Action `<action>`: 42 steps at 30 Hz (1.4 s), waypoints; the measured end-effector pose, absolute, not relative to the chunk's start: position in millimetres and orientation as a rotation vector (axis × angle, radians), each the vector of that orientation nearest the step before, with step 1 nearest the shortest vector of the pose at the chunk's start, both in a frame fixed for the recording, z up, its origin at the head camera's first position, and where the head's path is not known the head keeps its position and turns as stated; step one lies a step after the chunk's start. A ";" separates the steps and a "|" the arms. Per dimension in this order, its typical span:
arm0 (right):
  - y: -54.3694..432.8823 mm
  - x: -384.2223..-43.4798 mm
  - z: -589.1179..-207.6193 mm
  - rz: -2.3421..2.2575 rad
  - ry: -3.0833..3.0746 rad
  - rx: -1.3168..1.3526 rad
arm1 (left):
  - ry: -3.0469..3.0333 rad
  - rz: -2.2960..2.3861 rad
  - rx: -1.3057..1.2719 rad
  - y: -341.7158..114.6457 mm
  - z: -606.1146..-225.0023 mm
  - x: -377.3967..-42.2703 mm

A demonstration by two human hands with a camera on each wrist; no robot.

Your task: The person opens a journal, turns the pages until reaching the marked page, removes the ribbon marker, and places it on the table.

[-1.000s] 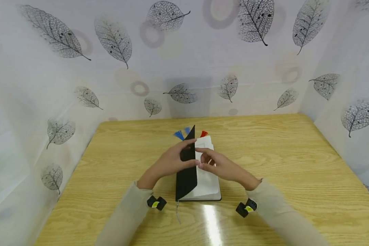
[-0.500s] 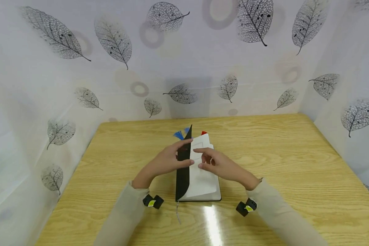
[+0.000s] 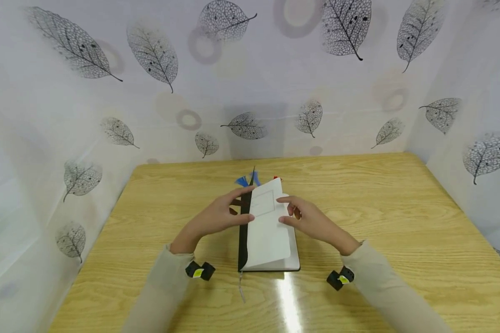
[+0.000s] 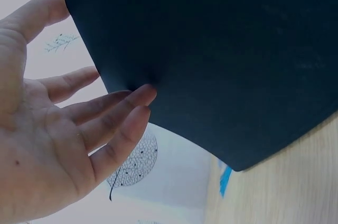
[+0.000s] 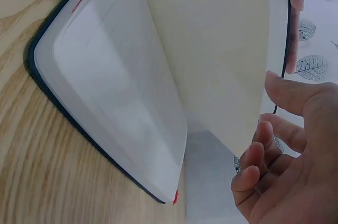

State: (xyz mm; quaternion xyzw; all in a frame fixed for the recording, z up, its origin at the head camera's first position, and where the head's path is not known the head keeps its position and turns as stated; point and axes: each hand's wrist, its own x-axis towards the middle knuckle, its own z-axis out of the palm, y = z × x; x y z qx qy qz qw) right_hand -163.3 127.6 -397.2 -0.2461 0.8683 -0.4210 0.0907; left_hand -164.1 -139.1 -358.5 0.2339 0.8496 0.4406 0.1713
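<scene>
A black-covered notebook (image 3: 293, 262) lies on the table, its front cover (image 3: 243, 240) raised nearly upright at the left. My left hand (image 3: 214, 215) holds the free edge of that cover. In the left wrist view, several fingertips (image 4: 142, 95) press on the dark outer face while the thumb goes behind the edge. A white leaf (image 3: 266, 243) with a faint printed frame stands lifted at a slant. My right hand (image 3: 310, 222) pinches its outer edge between thumb and forefinger, the other fingers curled. Lined pages (image 5: 111, 81) show beneath the leaf in the right wrist view.
Blue tassels (image 3: 242, 181) and a red tassel (image 3: 277, 178) stick out past the notebook's far edge. A thin ribbon (image 3: 241, 291) trails from its near end onto the wooden table (image 3: 366, 199). Leaf-patterned cloth (image 3: 350, 115) stands behind and at both sides.
My left hand has moved left, tipping the cover further open. The white leaf has lifted away from the pages below. My right hand has shifted slightly right and now pinches that leaf's edge.
</scene>
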 end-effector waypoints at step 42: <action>111.5 -163.7 -410.8 -1.486 2.473 -0.539 | 2.603 1.072 0.361 -257.5 -386.7 -142.4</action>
